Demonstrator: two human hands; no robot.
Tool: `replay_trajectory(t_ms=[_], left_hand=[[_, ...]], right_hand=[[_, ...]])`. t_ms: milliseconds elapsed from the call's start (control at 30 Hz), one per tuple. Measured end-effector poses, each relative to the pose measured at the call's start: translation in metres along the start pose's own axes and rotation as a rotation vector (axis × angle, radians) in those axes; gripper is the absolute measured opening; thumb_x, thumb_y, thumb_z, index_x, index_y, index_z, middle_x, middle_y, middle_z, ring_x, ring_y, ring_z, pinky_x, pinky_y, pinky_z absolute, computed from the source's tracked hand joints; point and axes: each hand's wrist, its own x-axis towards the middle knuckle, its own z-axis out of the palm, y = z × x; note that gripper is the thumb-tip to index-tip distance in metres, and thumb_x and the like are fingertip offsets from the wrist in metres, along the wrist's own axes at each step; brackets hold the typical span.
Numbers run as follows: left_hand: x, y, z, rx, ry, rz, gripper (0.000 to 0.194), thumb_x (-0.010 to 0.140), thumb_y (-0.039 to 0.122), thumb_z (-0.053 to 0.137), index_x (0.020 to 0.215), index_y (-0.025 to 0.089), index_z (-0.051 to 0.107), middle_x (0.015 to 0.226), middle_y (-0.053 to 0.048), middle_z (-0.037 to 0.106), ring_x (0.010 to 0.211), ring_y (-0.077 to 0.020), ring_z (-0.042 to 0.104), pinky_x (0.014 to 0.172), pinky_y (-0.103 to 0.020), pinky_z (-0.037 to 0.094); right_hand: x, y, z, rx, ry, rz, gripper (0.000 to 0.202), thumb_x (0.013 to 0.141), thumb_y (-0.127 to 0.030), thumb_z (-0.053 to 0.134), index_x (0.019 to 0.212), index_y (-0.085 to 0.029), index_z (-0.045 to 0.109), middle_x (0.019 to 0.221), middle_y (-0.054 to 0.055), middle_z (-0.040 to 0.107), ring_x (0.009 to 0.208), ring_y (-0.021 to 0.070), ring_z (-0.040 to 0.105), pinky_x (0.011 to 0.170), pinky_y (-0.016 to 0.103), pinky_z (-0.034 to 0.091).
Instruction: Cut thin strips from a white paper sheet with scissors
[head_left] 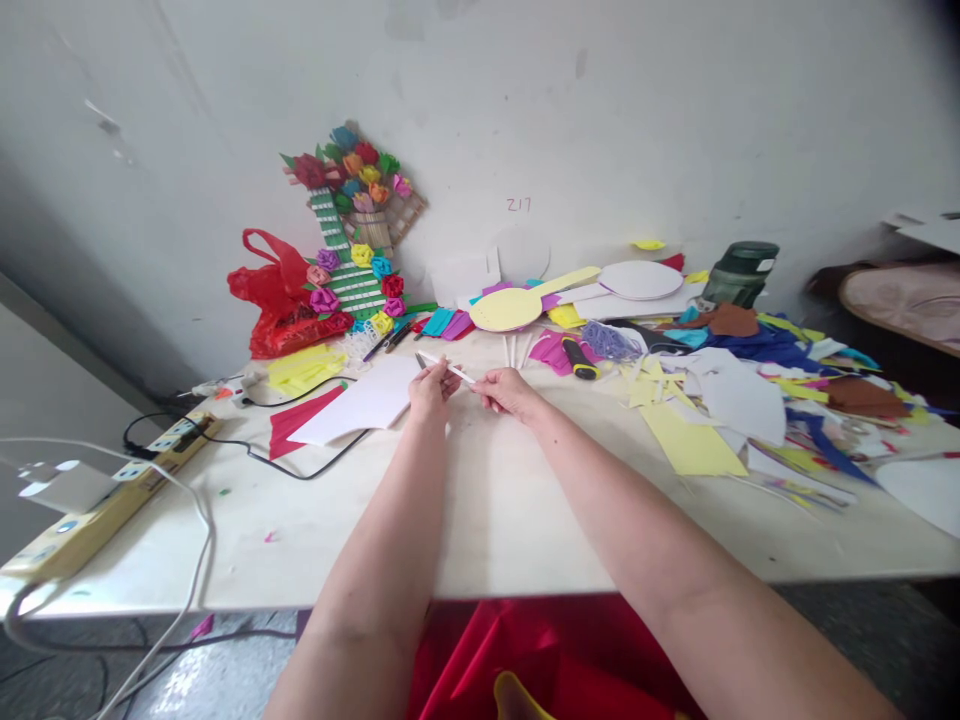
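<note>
Over the middle of the table, a thin white stick (459,373) spans the space between both hands. My left hand (433,388) is closed round its left part, and a slim dark-tipped piece (420,359), too small to name, shows beside those fingers. My right hand (508,391) pinches the stick's right end between thumb and fingers. White sheets of paper or card (367,402) lie just left of my left hand, partly over a piece of red crepe paper (304,422). More white sticks (513,350) rest beyond my right hand.
At left are a power strip (112,495) and cables. Against the wall stand a red plastic bag (274,290) and paper-flower crafts (352,240). Behind lie a yellow paddle shape (506,310) and a yellow-black cutter (579,358). Paper scraps (694,437) and a dark bottle (741,274) occupy the right.
</note>
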Motion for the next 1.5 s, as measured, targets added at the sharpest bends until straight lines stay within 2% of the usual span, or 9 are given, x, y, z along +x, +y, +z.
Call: replay_trajectory(t_ms=[133, 467, 567, 700, 833, 967, 1100, 1300, 1500], left_hand=[[0.001, 0.001, -0.001, -0.023, -0.013, 0.020, 0.019, 0.069, 0.026, 0.063, 0.077, 0.010, 0.056, 0.064, -0.009, 0.064, 0.053, -0.0129, 0.060, 0.050, -0.021, 0.045], [0.006, 0.006, -0.005, -0.171, 0.067, 0.026, 0.007, 0.075, 0.018, 0.055, 0.074, 0.011, 0.055, 0.064, -0.008, 0.064, 0.055, -0.0120, 0.061, 0.050, -0.019, 0.045], [0.006, 0.006, -0.005, -0.202, 0.041, 0.022, 0.008, 0.077, 0.019, 0.054, 0.074, 0.012, 0.055, 0.065, -0.007, 0.065, 0.058, -0.0123, 0.062, 0.053, -0.019, 0.046], [0.005, 0.006, -0.003, -0.133, -0.041, 0.089, 0.015, 0.074, 0.026, 0.059, 0.077, 0.011, 0.058, 0.072, -0.010, 0.066, 0.067, -0.0166, 0.064, 0.061, -0.024, 0.048], [0.004, 0.004, -0.002, 0.002, -0.039, 0.119, 0.021, 0.069, 0.028, 0.065, 0.079, 0.010, 0.060, 0.077, -0.012, 0.067, 0.065, -0.0156, 0.064, 0.060, -0.023, 0.047], [0.004, 0.004, -0.002, 0.017, -0.033, 0.107, 0.017, 0.071, 0.024, 0.062, 0.079, 0.009, 0.059, 0.076, -0.012, 0.067, 0.065, -0.0159, 0.064, 0.060, -0.023, 0.048], [0.003, 0.004, -0.001, -0.013, -0.039, 0.102, 0.013, 0.075, 0.021, 0.058, 0.080, 0.009, 0.058, 0.074, -0.012, 0.066, 0.068, -0.0171, 0.065, 0.062, -0.024, 0.048], [0.000, 0.005, -0.001, -0.067, -0.059, 0.092, 0.015, 0.075, 0.022, 0.058, 0.082, 0.010, 0.058, 0.077, -0.013, 0.066, 0.071, -0.0188, 0.065, 0.069, -0.028, 0.049], [0.003, 0.005, -0.002, -0.119, -0.003, 0.052, 0.014, 0.078, 0.023, 0.054, 0.078, 0.009, 0.056, 0.074, -0.012, 0.066, 0.069, -0.0189, 0.065, 0.064, -0.027, 0.050]], right_hand=[[0.000, 0.001, -0.002, -0.030, -0.003, 0.001, 0.015, 0.073, -0.019, 0.057, 0.060, -0.013, 0.051, 0.037, -0.006, 0.049, 0.026, 0.0024, 0.033, 0.028, 0.015, 0.019], [-0.002, 0.000, -0.004, -0.111, -0.009, -0.029, 0.017, 0.072, -0.018, 0.057, 0.057, -0.014, 0.050, 0.036, -0.007, 0.047, 0.026, 0.0025, 0.033, 0.028, 0.015, 0.019], [-0.003, -0.001, -0.004, -0.093, 0.015, -0.035, 0.015, 0.071, -0.019, 0.058, 0.059, -0.014, 0.051, 0.037, -0.007, 0.048, 0.027, 0.0024, 0.034, 0.028, 0.014, 0.020], [0.000, 0.001, -0.004, -0.090, 0.091, -0.013, 0.011, 0.069, -0.016, 0.060, 0.063, -0.013, 0.052, 0.038, -0.007, 0.048, 0.028, 0.0025, 0.035, 0.029, 0.014, 0.023], [0.006, 0.006, -0.003, -0.130, 0.159, -0.044, 0.013, 0.067, -0.015, 0.062, 0.061, -0.014, 0.051, 0.039, -0.006, 0.049, 0.028, 0.0031, 0.036, 0.031, 0.015, 0.026], [0.010, 0.008, -0.002, -0.165, 0.194, -0.068, 0.013, 0.065, -0.016, 0.064, 0.061, -0.014, 0.052, 0.042, -0.006, 0.050, 0.030, 0.0031, 0.038, 0.033, 0.015, 0.029], [0.007, 0.006, -0.002, -0.160, 0.164, -0.085, 0.011, 0.069, -0.020, 0.061, 0.064, -0.013, 0.055, 0.044, -0.005, 0.052, 0.030, 0.0029, 0.038, 0.032, 0.015, 0.029], [0.006, 0.005, -0.003, -0.157, 0.126, -0.069, 0.010, 0.073, -0.019, 0.057, 0.065, -0.013, 0.055, 0.040, -0.005, 0.050, 0.027, 0.0030, 0.035, 0.030, 0.016, 0.025], [0.005, 0.005, -0.003, -0.106, 0.097, -0.064, 0.010, 0.072, -0.018, 0.057, 0.064, -0.013, 0.053, 0.038, -0.006, 0.049, 0.026, 0.0030, 0.034, 0.029, 0.016, 0.023]])
